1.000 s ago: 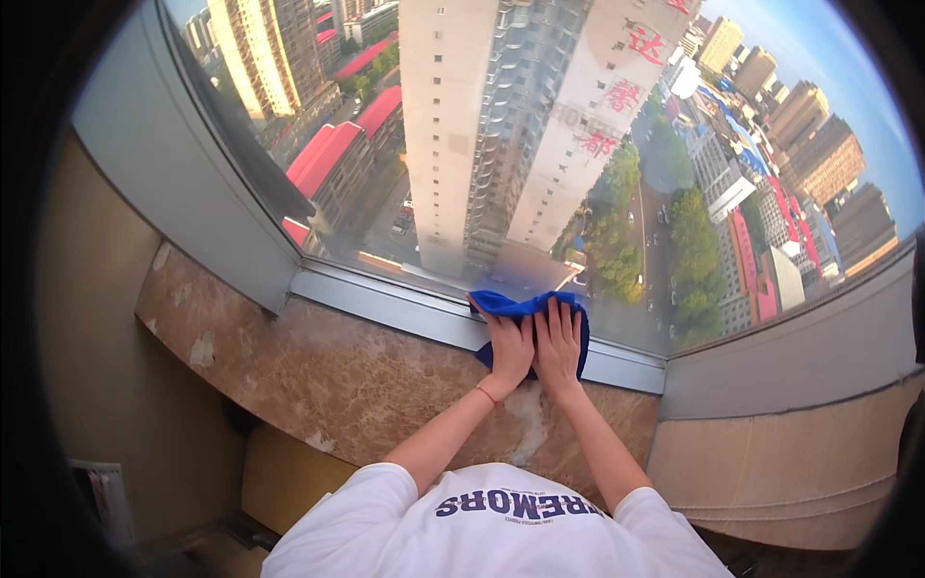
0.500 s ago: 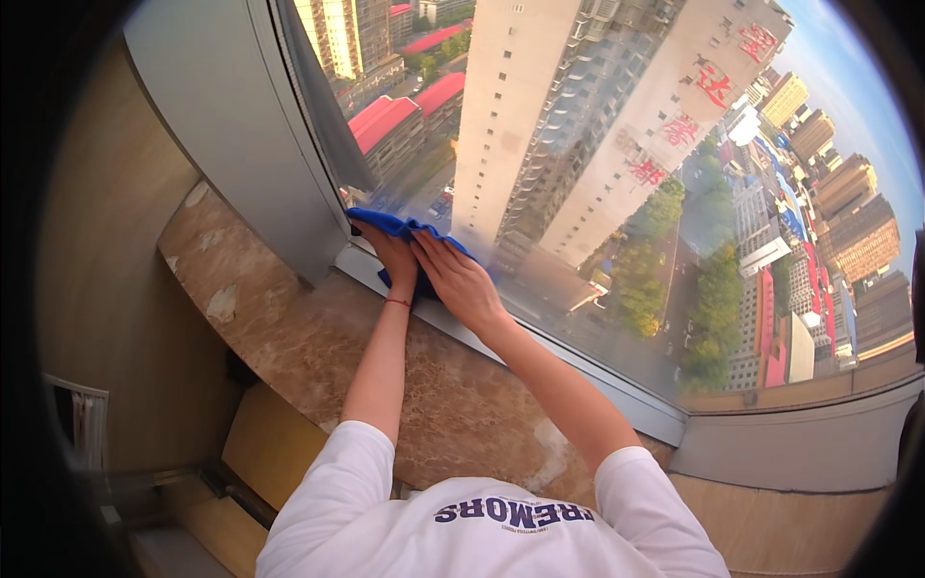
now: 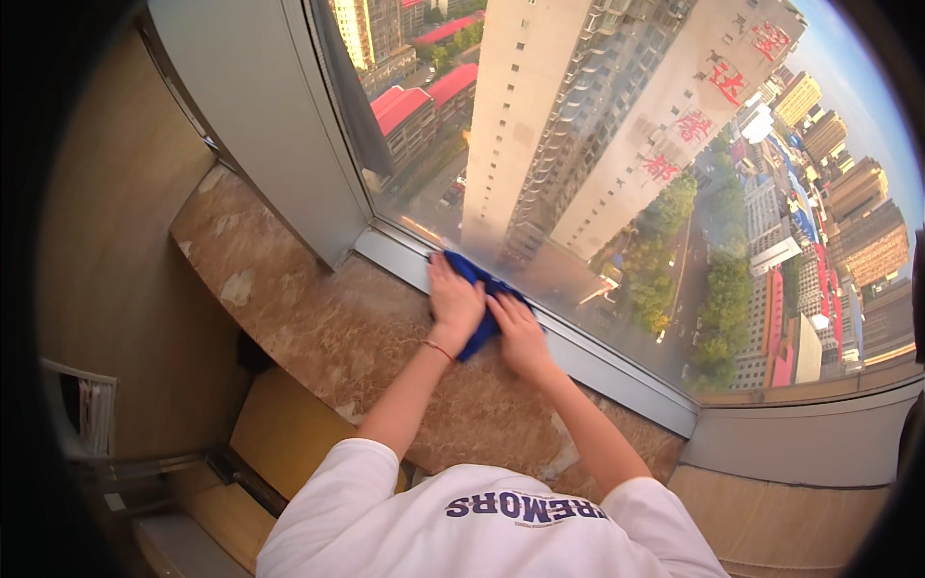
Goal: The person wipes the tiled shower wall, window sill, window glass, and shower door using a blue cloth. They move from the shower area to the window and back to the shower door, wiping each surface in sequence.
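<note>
Both my hands press a blue cloth (image 3: 476, 343) along the lower frame (image 3: 617, 371) of a large window. The bunched cloth reaches up onto the foot of the glass, and a fold of it hangs between my hands. My left hand (image 3: 457, 303) holds its left part, fingers pointing up toward the pane; a thin red cord circles that wrist. Close by on the right, my right hand (image 3: 521, 337) grips the other part with its fingers bent over the cloth. The cloth under both palms is hidden.
A brown marbled sill (image 3: 318, 328) runs below the frame. A wide grey post (image 3: 251, 125) rises at the left, with a dark strip of fabric (image 3: 356, 96) beside it behind the glass. Wooden panels (image 3: 289, 424) lie lower left. Tall buildings and a road show outside.
Both hands and the cloth have moved right and nearer along the window frame, away from the left corner. The right hand's fingers are more bent over the cloth now.
</note>
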{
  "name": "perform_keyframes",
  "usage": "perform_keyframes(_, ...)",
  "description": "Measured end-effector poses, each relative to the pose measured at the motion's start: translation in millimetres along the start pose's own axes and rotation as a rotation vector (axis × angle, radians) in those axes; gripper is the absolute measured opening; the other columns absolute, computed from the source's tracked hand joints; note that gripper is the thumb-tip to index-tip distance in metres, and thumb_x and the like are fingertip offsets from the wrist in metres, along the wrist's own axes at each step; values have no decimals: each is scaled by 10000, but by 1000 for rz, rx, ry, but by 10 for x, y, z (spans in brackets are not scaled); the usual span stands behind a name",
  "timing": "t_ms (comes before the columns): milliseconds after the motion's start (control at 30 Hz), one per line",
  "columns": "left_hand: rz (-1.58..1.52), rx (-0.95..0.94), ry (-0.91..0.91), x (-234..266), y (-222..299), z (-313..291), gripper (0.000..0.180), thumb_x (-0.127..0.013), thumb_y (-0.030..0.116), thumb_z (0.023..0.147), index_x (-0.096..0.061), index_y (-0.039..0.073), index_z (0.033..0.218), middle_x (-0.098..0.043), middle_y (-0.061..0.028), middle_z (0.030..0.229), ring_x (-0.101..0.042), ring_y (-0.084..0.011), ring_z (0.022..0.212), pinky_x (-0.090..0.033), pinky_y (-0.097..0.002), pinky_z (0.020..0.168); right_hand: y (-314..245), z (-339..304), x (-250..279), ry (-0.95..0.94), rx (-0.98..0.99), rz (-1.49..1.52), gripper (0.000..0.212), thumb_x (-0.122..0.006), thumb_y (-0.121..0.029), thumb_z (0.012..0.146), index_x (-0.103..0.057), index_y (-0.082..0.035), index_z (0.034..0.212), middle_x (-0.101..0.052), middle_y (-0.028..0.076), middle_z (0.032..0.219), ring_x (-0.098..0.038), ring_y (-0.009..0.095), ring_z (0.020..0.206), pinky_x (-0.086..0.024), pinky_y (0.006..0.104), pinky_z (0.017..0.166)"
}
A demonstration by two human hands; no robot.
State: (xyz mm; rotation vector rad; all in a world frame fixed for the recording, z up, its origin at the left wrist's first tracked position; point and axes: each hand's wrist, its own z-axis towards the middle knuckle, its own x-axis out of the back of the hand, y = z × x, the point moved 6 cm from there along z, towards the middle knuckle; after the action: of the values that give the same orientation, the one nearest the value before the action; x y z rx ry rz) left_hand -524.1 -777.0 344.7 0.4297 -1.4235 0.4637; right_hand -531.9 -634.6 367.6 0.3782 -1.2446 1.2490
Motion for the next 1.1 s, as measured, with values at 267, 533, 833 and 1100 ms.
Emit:
perform_keyframes(267, -236, -469, -103, 144, 1153, -1554, 836, -516, 488, 879, -344, -161, 1377, -212, -345, 1497, -145, -441, 1430, -59, -528, 1167, 168, -1499, 688, -274, -382, 35, 573, -500, -7, 769, -474, -18, 1341, -317, 223, 1498, -273, 399, 1400, -260, 508, 1124)
perform_keyframes(533, -311, -83, 160, 63, -32, -711, 958, -437, 645, 879, -340, -178, 1360, -231, -376, 1469, -199, -473, 1400, -118, -531, 1155, -56, -514, 264, -153, -148, -121, 596, -627, -281, 870, -438, -14, 1369, -375, 218, 1462, -353, 370, 1359, -305, 501, 1093)
perform_keyframes(833, -103, -46, 181, 8, -1566, 376, 720, -493, 490, 929, -419, -77, 1367, -288, -254, 1501, -239, -381, 1411, -192, -534, 1138, -578, 794, -724, -194, 111, -35, 644, -588, -338, 899, -383, 7, 1403, -305, 260, 1483, -267, 394, 1394, -247, 463, 1135)
perform_keyframes(1100, -371, -123, 248, 31, -605, -785, 648, -515, 304, 920, -351, -118, 1383, -301, -262, 1490, -270, -447, 1377, -219, -510, 1135, -602, -220, -250, -300, 63, -40, 727, -571, -437, 892, -350, 5, 1426, -249, 223, 1524, -208, 375, 1425, -211, 463, 1150)
